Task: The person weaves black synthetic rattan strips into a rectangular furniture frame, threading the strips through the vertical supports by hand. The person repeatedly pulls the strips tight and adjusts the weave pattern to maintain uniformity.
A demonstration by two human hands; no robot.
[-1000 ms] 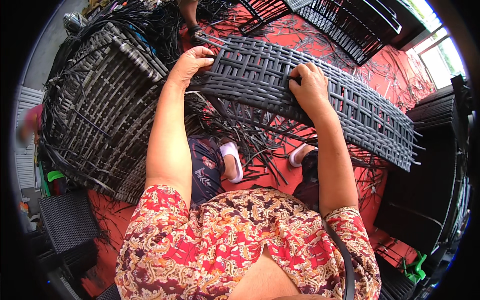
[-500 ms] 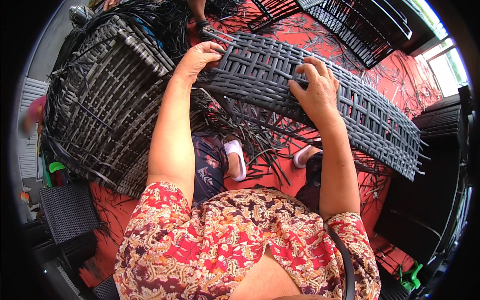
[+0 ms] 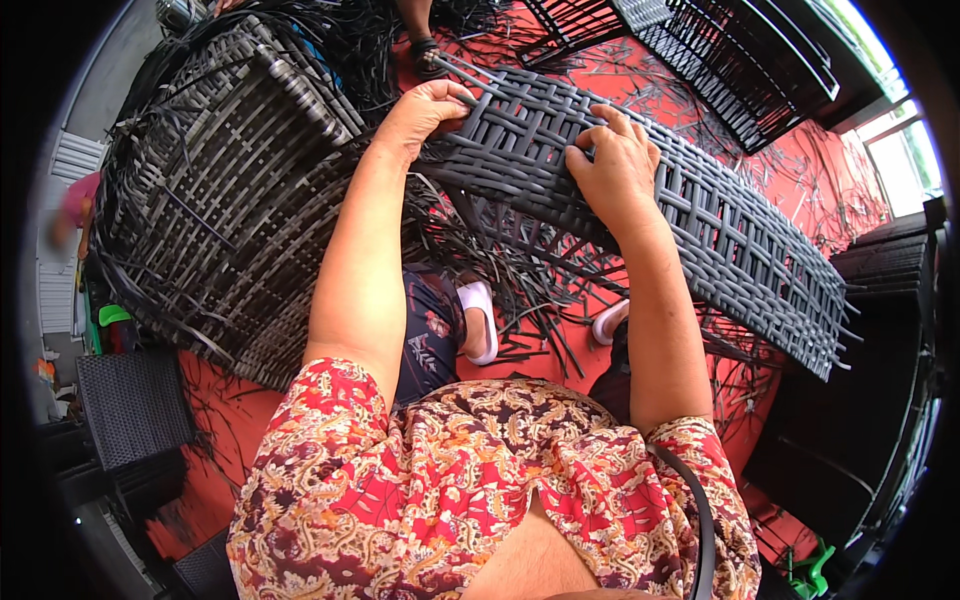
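Observation:
A long dark grey woven panel (image 3: 745,235) of round plastic strands slants across in front of me, from upper middle down to the right. My left hand (image 3: 428,115) is closed on its left end, thumb and fingers pinching the corner by the edge. Over the panel's left half, my right hand (image 3: 618,165) rests on the weave with bent fingers, thumb and forefinger close together. What lies between those fingertips is too small to make out. Loose strand ends (image 3: 462,72) stick out past the panel's upper left corner.
A large grey-brown woven piece (image 3: 235,200) stands at the left, fringed with loose strips. Cut strips (image 3: 530,300) litter the red floor (image 3: 235,405). Black slatted frames (image 3: 740,70) lie at the far right, dark stacked pieces (image 3: 830,430) nearer. Another person's foot (image 3: 428,58) shows at the top.
My right hand has slid left along the panel, and its thumb and forefinger have drawn closer together. My left hand keeps its grip at the corner. The whole view has shifted slightly.

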